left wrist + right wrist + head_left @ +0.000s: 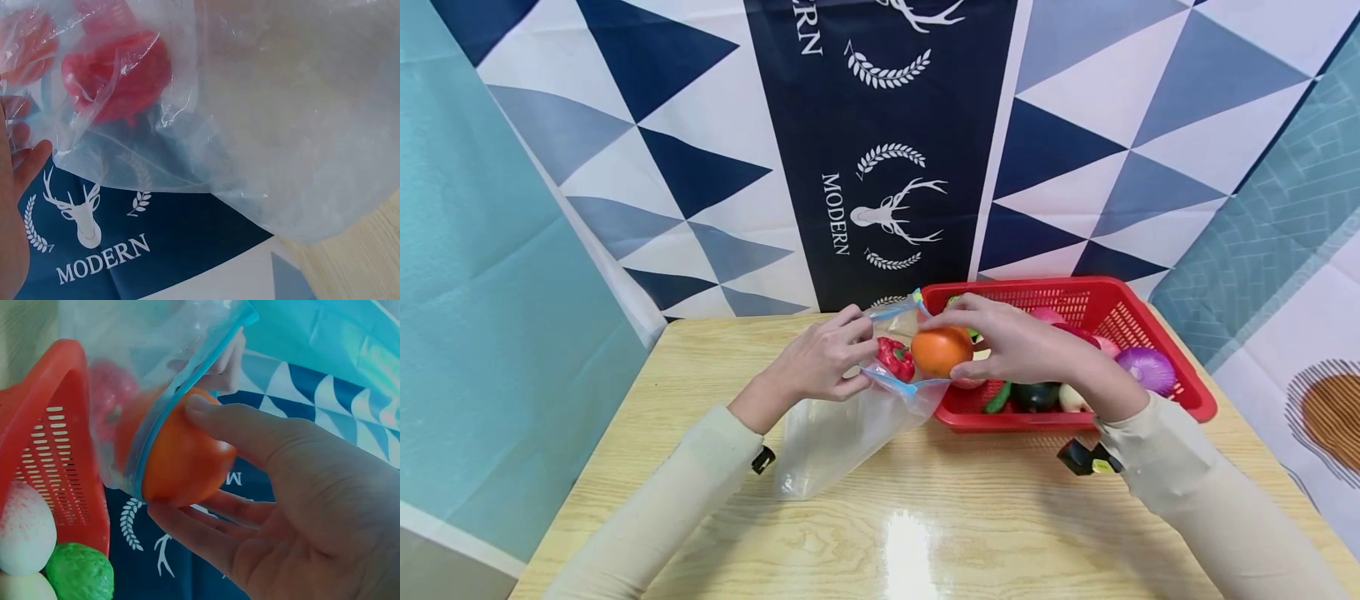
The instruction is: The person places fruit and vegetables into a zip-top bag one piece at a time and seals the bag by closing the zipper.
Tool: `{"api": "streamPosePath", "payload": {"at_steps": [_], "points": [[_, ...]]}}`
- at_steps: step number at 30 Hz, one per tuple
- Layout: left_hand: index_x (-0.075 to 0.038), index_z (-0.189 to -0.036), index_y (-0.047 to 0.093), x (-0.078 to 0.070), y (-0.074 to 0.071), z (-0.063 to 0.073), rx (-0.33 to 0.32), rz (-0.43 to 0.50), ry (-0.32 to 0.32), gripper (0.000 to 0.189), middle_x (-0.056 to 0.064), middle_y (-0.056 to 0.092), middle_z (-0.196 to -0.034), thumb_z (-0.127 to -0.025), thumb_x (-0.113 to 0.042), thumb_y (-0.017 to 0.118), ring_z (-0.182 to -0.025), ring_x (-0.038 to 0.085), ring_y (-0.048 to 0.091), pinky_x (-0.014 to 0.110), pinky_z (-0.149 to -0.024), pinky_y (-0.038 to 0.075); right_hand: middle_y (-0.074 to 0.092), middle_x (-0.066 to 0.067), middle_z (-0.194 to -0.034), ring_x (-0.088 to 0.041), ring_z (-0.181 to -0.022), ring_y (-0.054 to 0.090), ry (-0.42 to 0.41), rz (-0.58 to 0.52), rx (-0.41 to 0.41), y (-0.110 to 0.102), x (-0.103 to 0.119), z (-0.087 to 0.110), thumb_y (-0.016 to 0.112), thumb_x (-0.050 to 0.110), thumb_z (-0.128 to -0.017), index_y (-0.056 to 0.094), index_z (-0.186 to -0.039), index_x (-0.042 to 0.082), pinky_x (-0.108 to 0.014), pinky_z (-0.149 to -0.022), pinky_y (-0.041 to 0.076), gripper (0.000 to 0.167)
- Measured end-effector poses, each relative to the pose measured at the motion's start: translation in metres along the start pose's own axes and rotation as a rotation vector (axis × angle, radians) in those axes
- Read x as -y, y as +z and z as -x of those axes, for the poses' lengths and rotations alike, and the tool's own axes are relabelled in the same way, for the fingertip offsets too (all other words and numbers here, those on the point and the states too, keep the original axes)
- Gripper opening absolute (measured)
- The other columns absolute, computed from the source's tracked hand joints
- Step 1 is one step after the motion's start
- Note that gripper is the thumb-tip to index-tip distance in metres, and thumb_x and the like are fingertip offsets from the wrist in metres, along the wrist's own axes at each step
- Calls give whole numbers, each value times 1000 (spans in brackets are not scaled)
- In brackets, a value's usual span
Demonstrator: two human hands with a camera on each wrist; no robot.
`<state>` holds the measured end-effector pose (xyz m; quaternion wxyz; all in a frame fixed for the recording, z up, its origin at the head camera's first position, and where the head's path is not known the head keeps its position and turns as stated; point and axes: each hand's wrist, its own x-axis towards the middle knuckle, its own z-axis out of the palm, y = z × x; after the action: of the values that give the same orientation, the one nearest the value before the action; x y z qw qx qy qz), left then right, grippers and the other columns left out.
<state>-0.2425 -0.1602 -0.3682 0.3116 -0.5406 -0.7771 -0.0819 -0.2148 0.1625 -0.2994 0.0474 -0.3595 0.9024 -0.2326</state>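
My left hand (823, 357) holds the mouth of a clear zip bag (842, 442) apart by its blue-edged rim. Inside the bag is a red bell pepper (895, 357), seen through the plastic as a red shape (119, 78) in the left wrist view. My right hand (1011, 337) grips a round orange fruit (942, 352) between thumb and fingers. In the right wrist view that fruit (187, 456) sits partly within the blue zip rim, its far side behind the plastic. Left fingertips are partly hidden by the bag.
A red slotted basket (1180, 379) stands right of the bag, holding a purple onion (1146, 369), a green pepper (997, 398), a dark eggplant-like item (1036, 397) and several other pieces. Beneath lies a wooden table (850, 542), with a patterned cloth (887, 125) behind.
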Motion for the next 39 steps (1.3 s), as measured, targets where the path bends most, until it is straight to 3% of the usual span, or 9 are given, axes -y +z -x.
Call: {"api": "streamPosePath", "payload": {"at_steps": [15,21,24,33,39], "points": [[-11,-83,66,2,2,0,-52,-4,32,11,6,59,-88,-81,-13,76,-89,25,55,28,-65,50,66,-20,-151,-43,-134,66,67,8,15,-10,-16,-1,90,21,-93,75,-146,18,-54,-96,69,55],[-10,-84,66,2,2,0,-54,-5,36,13,6,59,-88,-82,-14,78,-89,25,55,29,-67,50,66,-24,-149,-36,-122,68,148,74,34,-19,-36,0,90,22,-92,73,-146,11,-53,-94,67,58],[-11,-84,67,2,2,0,-50,-8,35,13,6,60,-89,-82,-16,79,-90,25,55,28,-67,51,68,-26,-149,-39,-123,67,216,139,50,-27,-48,1,90,23,-91,72,-147,8,-59,-97,64,61],[-9,-84,66,3,1,-2,-80,-19,50,15,7,60,-88,-82,-15,80,-91,27,57,31,-72,54,63,-35,-144,-52,-128,62,421,248,188,-40,-80,12,95,25,-85,65,-152,5,-65,-94,66,77],[-8,-82,68,5,0,-7,-131,-22,45,5,8,61,-88,-81,-12,70,-91,28,58,34,-75,55,64,-34,-140,-53,-128,60,460,262,287,-34,-93,20,97,21,-82,67,-149,7,-69,-95,64,75]]}}
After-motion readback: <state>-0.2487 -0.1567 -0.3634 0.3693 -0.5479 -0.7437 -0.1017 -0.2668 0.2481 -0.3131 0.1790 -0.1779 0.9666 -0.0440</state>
